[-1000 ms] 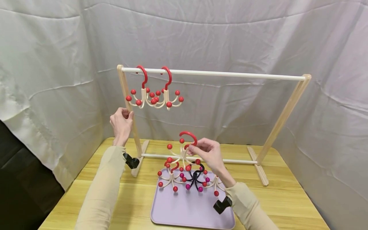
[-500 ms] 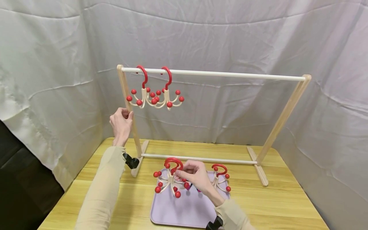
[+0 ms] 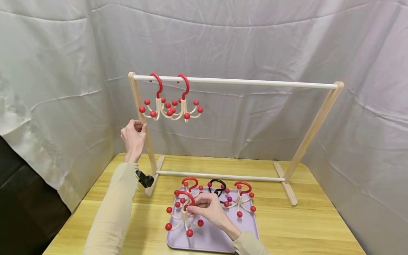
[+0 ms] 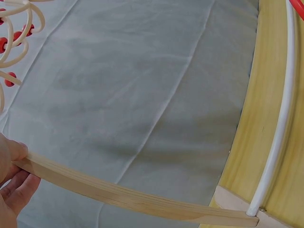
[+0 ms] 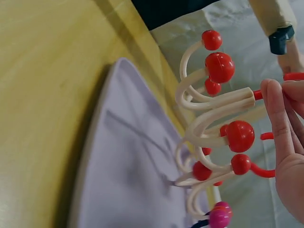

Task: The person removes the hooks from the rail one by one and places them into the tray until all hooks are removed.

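Above the front left of the lilac tray [image 3: 220,244], my right hand [image 3: 211,212] pinches a cream multi-arm hook hanger [image 3: 184,216] by the base of its red hook. Red balls cap its arms, and in the right wrist view the hanger [image 5: 228,102] is held over the tray. My left hand [image 3: 134,136] grips the rack's left wooden post [image 3: 149,148] between thumb and fingers; the left wrist view shows the post [image 4: 118,194] running from that grip down to the foot. Two matching hangers, a left one [image 3: 159,104] and a right one [image 3: 184,106], hang from the white top rail [image 3: 248,81].
At the tray's back stand two more red-hooked hangers, one left [image 3: 190,184] and one right [image 3: 239,200], with a black, magenta-balled hanger [image 3: 218,184] between them. The white lower bar [image 3: 220,175] crosses behind. The right post [image 3: 313,132] stands on a wooden foot [image 3: 288,191].
My right hand has carried its hanger down and to the left, from over the tray's back to its front left. The left hand keeps its hold on the post.
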{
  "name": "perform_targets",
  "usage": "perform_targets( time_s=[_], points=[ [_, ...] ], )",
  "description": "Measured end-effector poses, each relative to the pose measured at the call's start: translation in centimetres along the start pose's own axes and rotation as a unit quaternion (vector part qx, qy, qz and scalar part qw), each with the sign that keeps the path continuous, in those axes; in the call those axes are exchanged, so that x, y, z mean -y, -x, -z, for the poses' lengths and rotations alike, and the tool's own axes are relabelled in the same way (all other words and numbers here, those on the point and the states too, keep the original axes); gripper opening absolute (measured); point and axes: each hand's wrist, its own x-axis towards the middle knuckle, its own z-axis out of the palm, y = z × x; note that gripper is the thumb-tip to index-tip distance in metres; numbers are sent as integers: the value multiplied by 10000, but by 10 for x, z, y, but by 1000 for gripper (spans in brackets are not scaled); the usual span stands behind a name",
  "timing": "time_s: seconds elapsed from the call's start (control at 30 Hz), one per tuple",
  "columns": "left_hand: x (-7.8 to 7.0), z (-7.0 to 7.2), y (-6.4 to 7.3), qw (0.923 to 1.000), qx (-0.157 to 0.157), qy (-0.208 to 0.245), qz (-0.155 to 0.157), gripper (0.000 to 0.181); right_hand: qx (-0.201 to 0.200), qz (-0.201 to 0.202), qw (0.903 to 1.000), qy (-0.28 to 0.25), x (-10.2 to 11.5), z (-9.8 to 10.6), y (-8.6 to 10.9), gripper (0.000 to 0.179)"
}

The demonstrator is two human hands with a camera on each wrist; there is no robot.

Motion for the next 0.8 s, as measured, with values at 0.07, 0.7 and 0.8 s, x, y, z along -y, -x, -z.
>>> perform_targets(
  time_s=[0.07,0.7,0.8],
  points=[
    [0,0,0,10000,-8,-17,-3,23,-50,-125,9999,1,-4,-1,2,24],
    [1,0,0,10000,9,34,-29,23,-386,-711,9965,198,-31,-10,9,28],
    [2,0,0,10000,23,46,-17,24,-333,-567,9978,124,-33,-11,9,27]
  ],
)
